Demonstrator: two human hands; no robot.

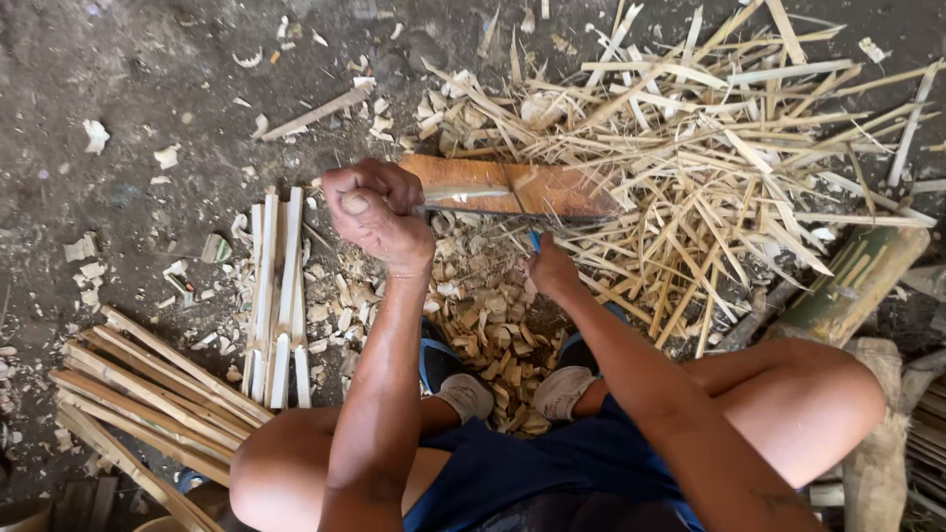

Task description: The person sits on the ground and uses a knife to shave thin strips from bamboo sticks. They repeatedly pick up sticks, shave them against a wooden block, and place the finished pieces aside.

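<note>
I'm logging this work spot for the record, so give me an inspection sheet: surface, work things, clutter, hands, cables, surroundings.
Surface: bare dirt ground, littered.
Work things: long blade lying across a wooden block.
Clutter: bamboo chips; pile of thin slivers; trimmed pale strips; bundle of bamboo slats.
Hands: left hand fisted at one blade end; right hand gripping something blue.
Cables: nothing seen.
Surroundings: green bamboo section at right.

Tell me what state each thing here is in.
Left hand: fisted round a bamboo piece.
Right hand: gripping the knife handle.
Knife: blade flat over the block.
Wooden block: lying flat, partly under slivers.
Slivers: loose tangled heap.
Trimmed sticks: laid side by side.
Chips: piled between the feet.
Green bamboo: lying uncut.
</note>
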